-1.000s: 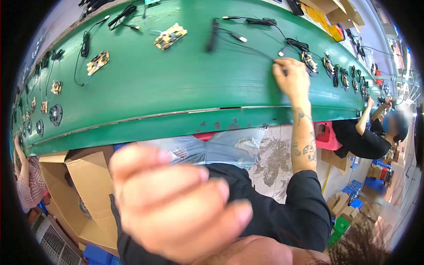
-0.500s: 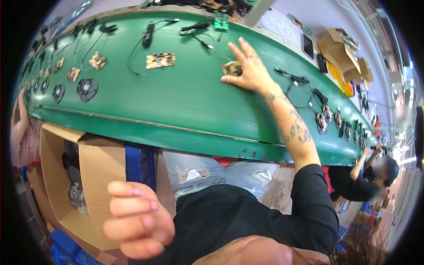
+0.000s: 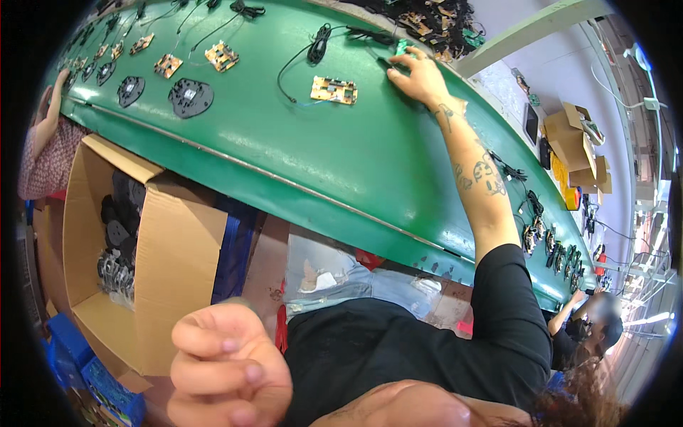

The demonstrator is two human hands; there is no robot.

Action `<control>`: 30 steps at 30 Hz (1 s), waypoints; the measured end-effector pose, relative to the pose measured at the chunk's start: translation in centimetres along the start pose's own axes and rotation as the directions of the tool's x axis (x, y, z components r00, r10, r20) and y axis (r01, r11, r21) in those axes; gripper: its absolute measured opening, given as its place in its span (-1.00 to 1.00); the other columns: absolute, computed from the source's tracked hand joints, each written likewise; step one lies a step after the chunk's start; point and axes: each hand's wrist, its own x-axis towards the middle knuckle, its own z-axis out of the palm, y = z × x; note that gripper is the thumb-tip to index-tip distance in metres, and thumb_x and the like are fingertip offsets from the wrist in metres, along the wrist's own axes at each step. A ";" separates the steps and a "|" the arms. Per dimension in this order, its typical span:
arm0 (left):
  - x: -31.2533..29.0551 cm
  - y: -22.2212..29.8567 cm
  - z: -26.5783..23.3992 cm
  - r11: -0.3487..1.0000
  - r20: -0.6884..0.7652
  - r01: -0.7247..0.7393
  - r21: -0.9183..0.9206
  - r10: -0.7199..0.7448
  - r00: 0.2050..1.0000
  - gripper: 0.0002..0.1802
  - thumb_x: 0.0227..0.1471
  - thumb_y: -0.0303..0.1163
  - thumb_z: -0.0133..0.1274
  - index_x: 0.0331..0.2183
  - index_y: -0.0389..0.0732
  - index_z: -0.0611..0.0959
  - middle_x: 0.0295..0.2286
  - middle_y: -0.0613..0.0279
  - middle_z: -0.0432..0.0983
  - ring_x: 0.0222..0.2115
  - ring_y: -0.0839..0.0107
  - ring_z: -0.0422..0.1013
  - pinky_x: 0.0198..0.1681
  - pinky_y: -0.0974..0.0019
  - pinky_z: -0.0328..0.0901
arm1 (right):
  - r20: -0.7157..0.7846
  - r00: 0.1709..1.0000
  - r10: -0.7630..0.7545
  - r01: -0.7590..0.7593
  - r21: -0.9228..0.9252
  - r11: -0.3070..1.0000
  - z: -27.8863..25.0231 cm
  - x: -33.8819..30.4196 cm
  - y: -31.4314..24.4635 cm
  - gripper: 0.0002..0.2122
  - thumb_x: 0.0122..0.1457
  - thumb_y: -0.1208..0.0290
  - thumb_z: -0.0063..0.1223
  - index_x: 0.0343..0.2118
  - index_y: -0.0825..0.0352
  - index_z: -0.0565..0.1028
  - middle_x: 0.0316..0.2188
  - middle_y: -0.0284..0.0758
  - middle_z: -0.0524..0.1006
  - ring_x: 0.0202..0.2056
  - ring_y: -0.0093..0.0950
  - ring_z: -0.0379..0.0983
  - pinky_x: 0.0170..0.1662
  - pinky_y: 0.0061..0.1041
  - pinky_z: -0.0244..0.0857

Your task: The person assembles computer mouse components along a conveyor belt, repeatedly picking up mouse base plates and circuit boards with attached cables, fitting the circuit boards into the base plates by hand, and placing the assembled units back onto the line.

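Note:
My right hand [image 3: 421,80] reaches to the far side of the green work surface [image 3: 284,153]. Its fingers are bent but apart, at a small green piece [image 3: 402,47] and a dark cable; whether they touch these is hidden. Left of it lies a tan circuit board [image 3: 334,90] wired to a coiled black cable [image 3: 319,45]. A tan edge shows beside my right wrist, mostly covered by it. Close to the camera, my left hand [image 3: 231,366] is held off the surface with fingers curled in, nothing visible in them.
Further left are more circuit boards [image 3: 222,57] and black rounded plates [image 3: 190,97]. Cable assemblies [image 3: 535,206] line the right side. An open carton [image 3: 181,263] with black parts stands below the edge. A beam [image 3: 533,35] crosses the far side. Co-workers sit at both ends.
My right hand has moved from the tan circuit board farther away to the green piece. The view has shifted, so the scene appears farther right. My left hand stays curled.

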 end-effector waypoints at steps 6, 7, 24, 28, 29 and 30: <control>-6.0 -2.3 -2.6 0.947 0.100 0.267 0.182 -0.287 0.953 -0.81 0.09 -0.39 0.02 -0.21 -0.16 0.44 -0.31 0.11 0.31 -0.50 0.36 0.24 -0.41 0.22 0.17 | -0.155 0.982 -0.103 0.080 -0.150 0.986 -0.2 -2.8 -0.9 -0.73 0.21 0.36 0.03 -0.02 -0.02 0.53 0.04 -0.14 0.43 -0.09 -0.10 0.49 -0.05 -0.24 0.43; -6.6 -2.4 -2.6 0.913 0.175 0.340 0.224 -0.381 0.908 -0.79 0.06 -0.49 0.01 -0.20 -0.19 0.45 -0.32 0.10 0.31 -0.52 0.36 0.24 -0.44 0.24 0.20 | -0.147 0.985 -0.093 0.067 -0.176 0.982 -0.4 -2.9 -0.3 -0.72 0.21 0.41 0.02 -0.02 -0.02 0.52 0.02 -0.16 0.44 -0.14 -0.11 0.52 -0.11 -0.26 0.46; -8.3 -4.2 -2.1 0.741 0.374 0.345 0.576 -0.614 0.695 -0.63 -0.17 -0.64 0.21 -0.23 -0.15 0.58 -0.32 0.21 0.45 -0.43 0.24 0.42 -0.37 0.24 0.33 | -0.562 0.817 0.131 0.019 0.252 0.967 -14.9 20.7 4.3 -0.50 0.00 0.42 0.10 0.08 0.34 0.41 -0.09 -0.03 0.55 -0.12 -0.05 0.51 0.04 -0.24 0.36; -5.9 -6.8 -3.9 0.572 0.362 0.233 0.786 -0.733 0.576 -0.70 0.02 -0.57 0.10 -0.13 -0.23 0.55 -0.13 -0.01 0.40 -0.11 -0.01 0.41 -0.05 0.06 0.34 | -0.193 0.977 -0.087 0.148 0.328 0.933 -7.5 9.1 -6.3 -0.61 0.11 0.29 0.17 0.02 0.26 0.51 0.02 -0.18 0.50 0.05 -0.30 0.44 0.12 -0.37 0.31; -4.6 -9.0 -4.2 0.542 0.366 0.216 0.812 -0.762 0.534 -0.65 0.06 -0.53 0.05 -0.06 -0.24 0.51 -0.05 -0.05 0.37 -0.01 -0.05 0.35 0.04 0.04 0.29 | -0.368 0.868 -0.333 0.460 0.348 0.817 -4.4 6.7 -5.7 -0.55 0.05 0.26 0.28 0.01 0.29 0.50 -0.03 -0.17 0.52 0.02 -0.26 0.45 0.12 -0.34 0.30; -4.1 -10.9 -5.0 0.469 0.337 0.152 0.870 -0.791 0.511 -0.59 0.04 -0.54 0.04 -0.01 -0.25 0.49 0.01 -0.05 0.34 -0.02 -0.02 0.33 0.03 0.05 0.27 | -0.205 0.892 -0.403 0.452 0.400 0.797 -2.4 3.8 -6.8 -0.41 0.06 0.13 0.29 0.13 0.29 0.39 0.12 -0.07 0.39 0.15 -0.19 0.33 0.22 -0.29 0.20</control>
